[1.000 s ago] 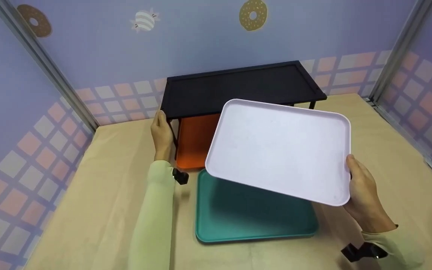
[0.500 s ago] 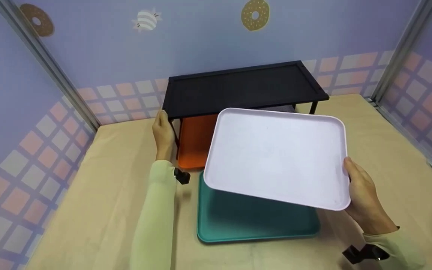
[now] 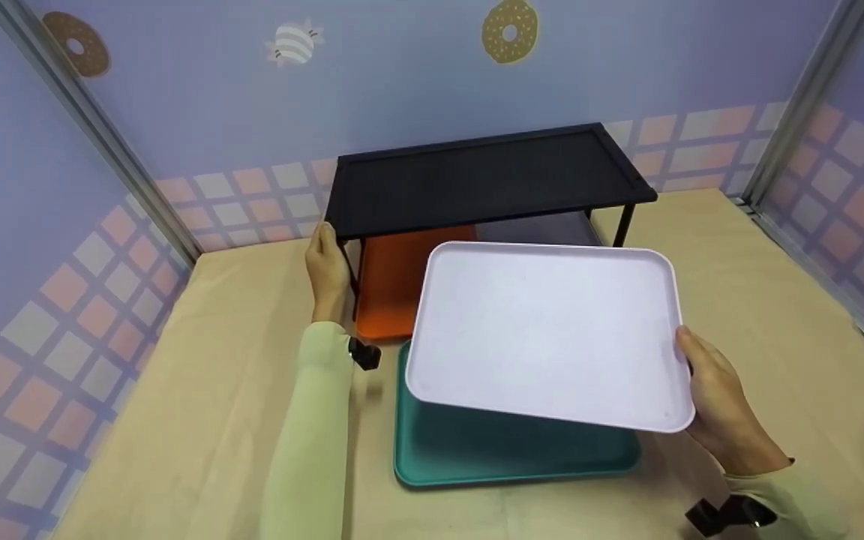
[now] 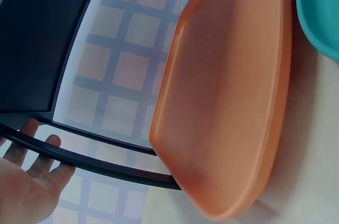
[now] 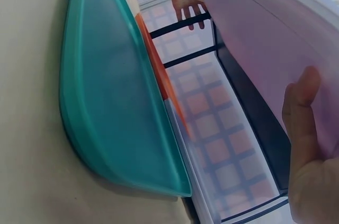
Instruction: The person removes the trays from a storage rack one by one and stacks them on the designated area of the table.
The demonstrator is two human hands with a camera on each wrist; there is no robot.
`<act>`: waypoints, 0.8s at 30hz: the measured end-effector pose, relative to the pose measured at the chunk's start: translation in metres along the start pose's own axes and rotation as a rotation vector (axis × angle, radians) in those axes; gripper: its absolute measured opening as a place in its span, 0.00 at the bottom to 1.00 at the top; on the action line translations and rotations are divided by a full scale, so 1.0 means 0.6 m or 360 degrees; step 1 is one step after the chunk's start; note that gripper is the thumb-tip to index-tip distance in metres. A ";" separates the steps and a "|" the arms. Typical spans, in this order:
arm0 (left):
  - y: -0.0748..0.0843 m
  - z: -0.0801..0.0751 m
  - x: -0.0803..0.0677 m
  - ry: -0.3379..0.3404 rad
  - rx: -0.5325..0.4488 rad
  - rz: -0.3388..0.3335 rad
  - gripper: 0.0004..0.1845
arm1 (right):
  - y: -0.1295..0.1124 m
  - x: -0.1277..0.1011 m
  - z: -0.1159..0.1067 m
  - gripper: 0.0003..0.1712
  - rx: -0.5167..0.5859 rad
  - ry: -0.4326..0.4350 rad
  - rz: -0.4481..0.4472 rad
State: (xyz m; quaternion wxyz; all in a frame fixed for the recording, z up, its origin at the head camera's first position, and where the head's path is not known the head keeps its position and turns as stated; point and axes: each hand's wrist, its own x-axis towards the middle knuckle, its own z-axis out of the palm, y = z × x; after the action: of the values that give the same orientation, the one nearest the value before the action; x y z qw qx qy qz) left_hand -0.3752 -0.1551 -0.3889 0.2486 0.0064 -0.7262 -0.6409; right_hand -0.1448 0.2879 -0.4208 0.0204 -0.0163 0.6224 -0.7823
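Observation:
My right hand [image 3: 724, 397] grips the right edge of a pale lilac tray [image 3: 544, 337], which is tilted in the air over a teal tray [image 3: 514, 457] on the table. In the right wrist view, fingers [image 5: 302, 123] press the lilac tray's underside. My left hand [image 3: 327, 266] holds a black rack [image 3: 492, 180] at its front left corner; the left wrist view shows its fingers [image 4: 45, 163] behind the rack's leg. Under the rack lies an orange tray [image 3: 387, 300], with a grey-purple tray [image 3: 544, 229] to its right, partly hidden by the lilac one.
A beige cloth [image 3: 199, 420] covers the table. Behind the rack stands a patterned blue-purple wall [image 3: 402, 82], with side walls at left and right and metal posts [image 3: 807, 97] in the corners.
My right hand has brought the lilac tray down and nearer to me, levelling its far edge, and more of the grey-purple tray now shows. My left hand stays at the rack's corner.

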 end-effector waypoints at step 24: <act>0.000 -0.002 -0.003 -0.0050 -0.0020 0.0020 0.26 | 0.013 0.003 0.020 0.37 -0.0127 0.0043 0.0177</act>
State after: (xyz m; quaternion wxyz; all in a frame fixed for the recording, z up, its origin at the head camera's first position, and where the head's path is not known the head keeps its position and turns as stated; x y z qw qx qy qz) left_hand -0.3730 -0.1554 -0.3897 0.2414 -0.0098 -0.7260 -0.6438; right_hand -0.1461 0.2742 -0.4255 0.0546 0.0280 0.6533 -0.7546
